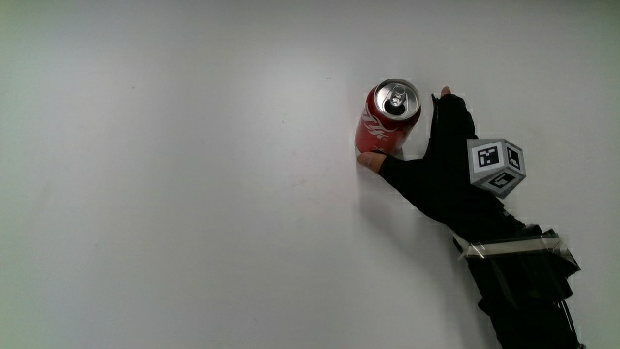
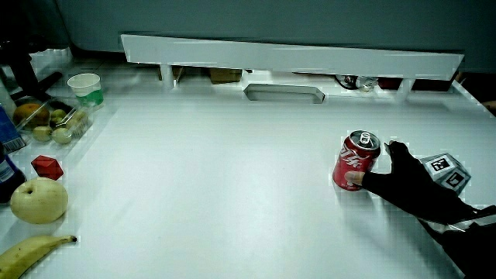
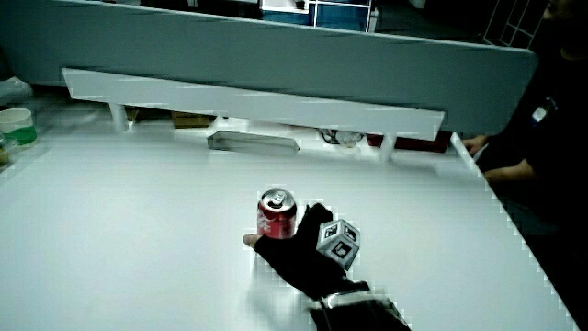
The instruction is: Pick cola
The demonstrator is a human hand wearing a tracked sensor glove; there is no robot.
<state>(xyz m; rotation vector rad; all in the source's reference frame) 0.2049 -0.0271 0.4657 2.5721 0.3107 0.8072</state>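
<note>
A red cola can (image 1: 392,116) stands upright on the white table, its silver top showing in the main view. The hand (image 1: 426,167) in its black glove is wrapped round the can's side, on the part nearer the person. The thumb presses the can low on one side and the fingers curl round its other side. The patterned cube (image 1: 496,165) sits on the hand's back. Both side views show the same hold: can (image 2: 355,161) with hand (image 2: 407,187), and can (image 3: 277,214) with hand (image 3: 296,256).
In a side view, a pale apple (image 2: 37,201), a banana (image 2: 35,254), a small red object (image 2: 47,166), a tray of fruit (image 2: 56,122) and a white cup (image 2: 86,87) lie along one table edge. A low white partition (image 2: 294,56) runs farthest from the person.
</note>
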